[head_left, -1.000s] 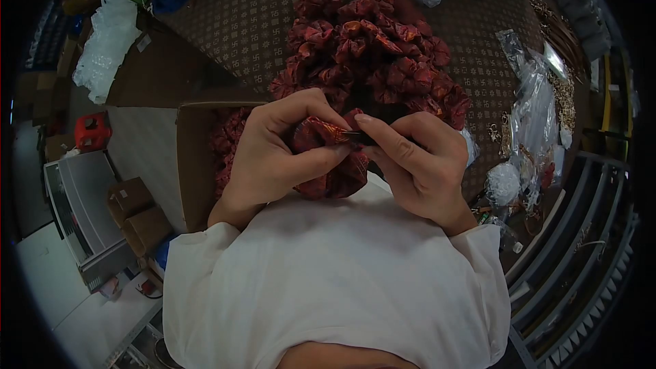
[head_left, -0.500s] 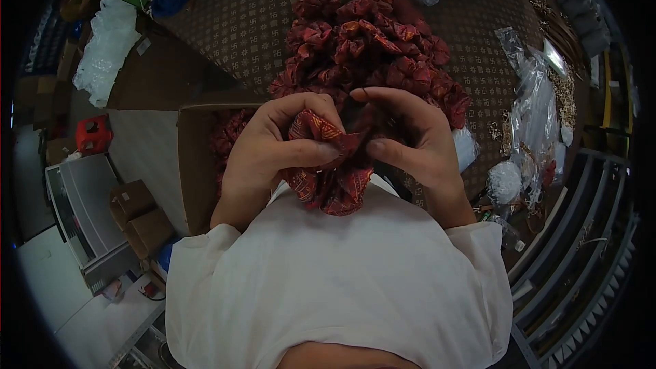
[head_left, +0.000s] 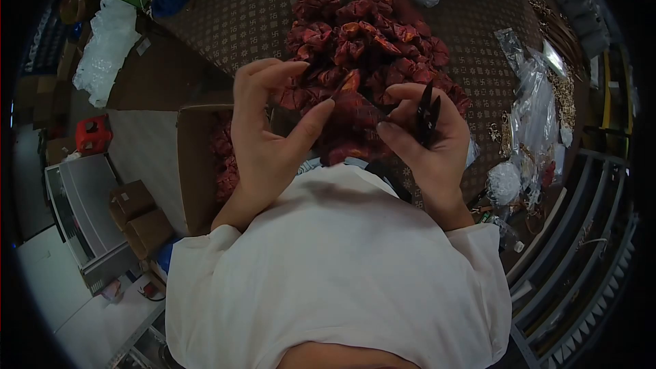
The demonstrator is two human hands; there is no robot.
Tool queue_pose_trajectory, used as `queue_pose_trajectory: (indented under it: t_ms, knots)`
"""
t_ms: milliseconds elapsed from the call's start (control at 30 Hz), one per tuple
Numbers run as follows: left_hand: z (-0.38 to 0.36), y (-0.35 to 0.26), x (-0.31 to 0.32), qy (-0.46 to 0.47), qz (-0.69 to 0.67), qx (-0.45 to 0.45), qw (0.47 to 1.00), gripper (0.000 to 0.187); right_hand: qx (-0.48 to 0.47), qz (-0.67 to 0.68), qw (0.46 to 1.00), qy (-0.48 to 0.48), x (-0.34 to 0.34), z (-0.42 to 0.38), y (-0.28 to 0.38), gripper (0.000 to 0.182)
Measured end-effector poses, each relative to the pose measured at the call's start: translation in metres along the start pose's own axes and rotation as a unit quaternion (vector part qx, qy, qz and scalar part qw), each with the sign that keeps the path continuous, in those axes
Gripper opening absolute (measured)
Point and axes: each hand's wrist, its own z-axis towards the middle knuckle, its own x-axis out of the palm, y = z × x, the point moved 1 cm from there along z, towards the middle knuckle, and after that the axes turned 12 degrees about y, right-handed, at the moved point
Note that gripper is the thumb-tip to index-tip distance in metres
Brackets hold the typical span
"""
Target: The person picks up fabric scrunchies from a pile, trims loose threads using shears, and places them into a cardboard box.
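A gathered red patterned fabric piece [head_left: 352, 130], partly blurred, hangs between my hands in front of the white shirt. My left hand [head_left: 270, 119] has its thumb and index finger spread apart, the thumb tip beside the fabric's left edge. On the fabric's right side, my right hand [head_left: 430, 140] pinches its edge with the thumb. Small black snips [head_left: 428, 115] are also tucked in the right hand, blades pointing up. Just beyond the hands lies a heap of similar red fabric pieces [head_left: 362, 34].
The heap rests on a brown patterned cloth [head_left: 239, 17]. At the left, an open cardboard box [head_left: 195, 164] holds more red pieces. Clear plastic bags [head_left: 533, 109] lie at the right, near a dark metal rack [head_left: 567, 232]. A red plastic object [head_left: 93, 134] is far left.
My left hand has let go of the fabric and opened, moving up and left. The fabric has shifted up and right, and the black snips now show plainly in my right hand.
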Motion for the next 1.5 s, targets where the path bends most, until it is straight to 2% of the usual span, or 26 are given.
queue_pose_trajectory:
  t_ms: [33, 67, 100, 133, 200, 233, 300, 333, 367, 400, 433, 500, 533, 567, 600, 733, 800, 933, 1000, 1133, 1233, 1400, 1500]
  knots:
    - [-0.001, 0.0, 0.0, 0.001, 0.0, 0.001, 1.0, 0.032, -0.008, -0.022, 0.999, -0.034, 0.005, 0.0, -0.002, 0.038]
    - [-0.003, -0.001, 0.001, 0.087, -0.068, -0.006, 0.994, 0.037, -0.015, -0.044, 0.997, -0.069, 0.009, 0.0, -0.004, 0.041]
    - [-0.004, -0.001, 0.002, 0.171, -0.134, -0.014, 0.976, 0.042, -0.015, -0.044, 0.996, -0.069, 0.012, 0.0, -0.01, 0.041]
    - [-0.005, -0.001, 0.005, 0.169, -0.134, -0.015, 0.976, 0.042, -0.053, -0.08, 0.995, -0.038, 0.016, 0.001, -0.017, 0.045]
    - [-0.005, 0.0, 0.015, 0.243, -0.299, -0.045, 0.922, 0.045, -0.092, -0.115, 0.989, -0.004, 0.021, 0.004, -0.02, 0.048]
    - [-0.007, 0.0, 0.017, 0.244, -0.3, -0.044, 0.921, 0.045, -0.086, -0.086, 0.992, 0.018, 0.022, 0.005, -0.018, 0.05]
    - [-0.012, 0.001, 0.02, 0.212, -0.411, -0.156, 0.873, 0.042, -0.077, -0.056, 0.995, 0.037, 0.022, 0.006, -0.015, 0.053]
    - [-0.01, -0.002, 0.017, 0.213, -0.412, -0.157, 0.872, 0.042, -0.066, 0.022, 0.996, 0.054, 0.021, 0.007, -0.012, 0.054]
    - [-0.006, -0.007, 0.012, 0.219, -0.451, -0.205, 0.841, 0.039, -0.055, 0.1, 0.991, 0.072, 0.019, 0.008, -0.009, 0.054]
    - [-0.004, -0.009, 0.009, 0.224, -0.488, -0.252, 0.805, 0.037, -0.055, 0.1, 0.991, 0.074, 0.017, 0.009, -0.003, 0.054]
    - [-0.005, -0.006, 0.009, 0.223, -0.489, -0.251, 0.805, 0.037, -0.032, 0.141, 0.985, 0.089, 0.013, 0.009, 0.004, 0.051]
    - [-0.006, 0.002, 0.011, 0.219, -0.434, -0.24, 0.84, 0.03, -0.008, 0.181, 0.978, 0.102, 0.005, 0.008, 0.004, 0.048]
    - [-0.006, 0.002, 0.009, 0.219, -0.434, -0.24, 0.84, 0.03, -0.038, 0.063, 0.996, 0.048, -0.001, 0.01, -0.001, 0.045]
    - [-0.007, 0.001, 0.007, 0.218, -0.468, -0.252, 0.818, 0.029, -0.067, -0.056, 0.996, -0.008, -0.005, 0.011, -0.004, 0.041]
    - [-0.006, 0.0, 0.006, 0.217, -0.501, -0.264, 0.795, 0.028, -0.043, -0.106, 0.992, -0.059, -0.004, 0.009, 0.004, 0.03]
    - [-0.005, -0.006, 0.004, 0.18, -0.494, -0.257, 0.811, 0.025, -0.077, -0.182, 0.98, -0.016, -0.007, 0.012, 0.004, 0.021]
    - [-0.003, -0.01, -0.001, 0.199, -0.521, -0.289, 0.778, 0.022, -0.028, -0.082, 0.995, 0.056, -0.01, 0.011, -0.004, 0.012]
    - [-0.005, -0.007, -0.002, 0.194, -0.532, -0.27, 0.779, 0.021, 0.003, 0.008, 0.998, 0.06, -0.007, 0.01, 0.003, 0.009]
    - [-0.005, -0.008, -0.004, 0.223, -0.565, -0.252, 0.753, 0.021, -0.026, 0.024, 0.996, 0.076, -0.008, 0.009, 0.002, 0.01]
    - [-0.004, -0.006, -0.009, 0.244, -0.565, -0.23, 0.754, 0.021, -0.04, 0.036, 0.996, 0.078, -0.006, 0.008, 0.003, 0.01]
    - [-0.007, -0.003, -0.011, 0.218, -0.555, -0.224, 0.771, 0.023, 0.002, 0.102, 0.993, 0.067, -0.004, 0.006, 0.005, 0.011]
    - [-0.008, 0.001, -0.016, 0.254, -0.563, -0.216, 0.756, 0.029, 0.031, 0.156, 0.987, 0.015, -0.005, 0.005, 0.004, 0.012]
    - [-0.008, 0.001, -0.019, 0.292, -0.567, -0.221, 0.738, 0.03, 0.018, 0.138, 0.99, -0.001, -0.005, 0.005, 0.001, 0.013]
